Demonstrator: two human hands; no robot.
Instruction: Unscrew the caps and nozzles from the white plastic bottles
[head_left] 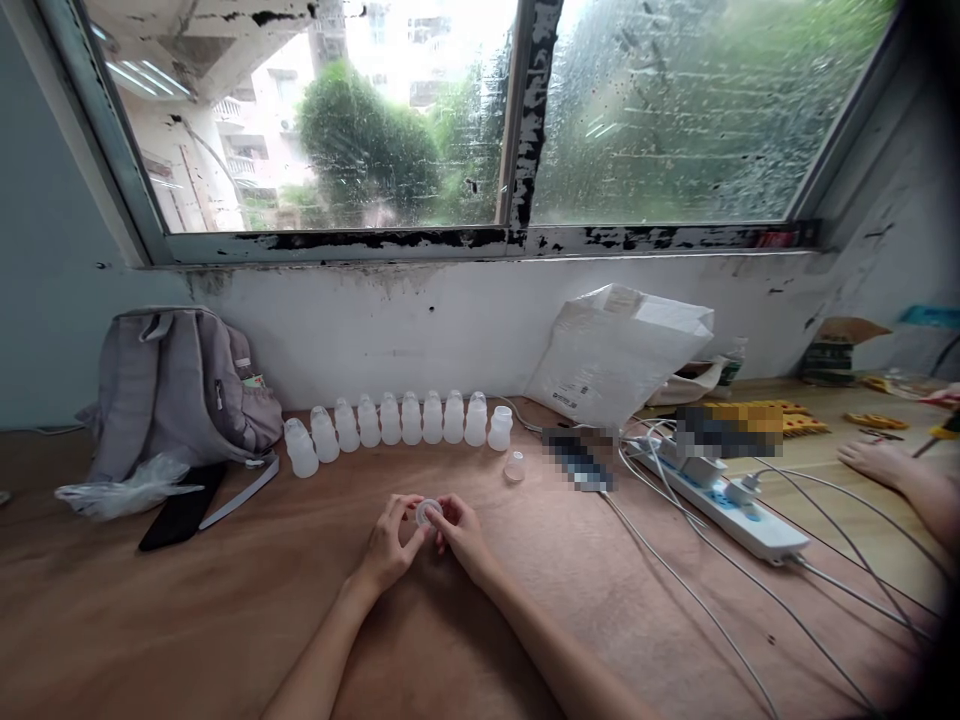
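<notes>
Between my left hand (390,540) and my right hand (463,535) is a small round translucent bottle collar (427,512), its ring facing up towards me. The fingers of both hands are closed around its edges, the right thumb resting on its side. Whether a teat sits inside the ring is too small to tell. Beyond my hands stands a row of several small frosted baby bottles (390,420), most with clear domed caps. The rightmost bottle (500,428) has no domed cap on it. A loose clear cap (514,466) sits on the table in front of it.
At left are a grey backpack (180,390), a crumpled plastic bag (127,485) and a dark flat item (180,515). A white bag (622,350), a phone (577,460) and a power strip (750,520) with trailing cables are at right. Another person's hand (874,462) rests far right.
</notes>
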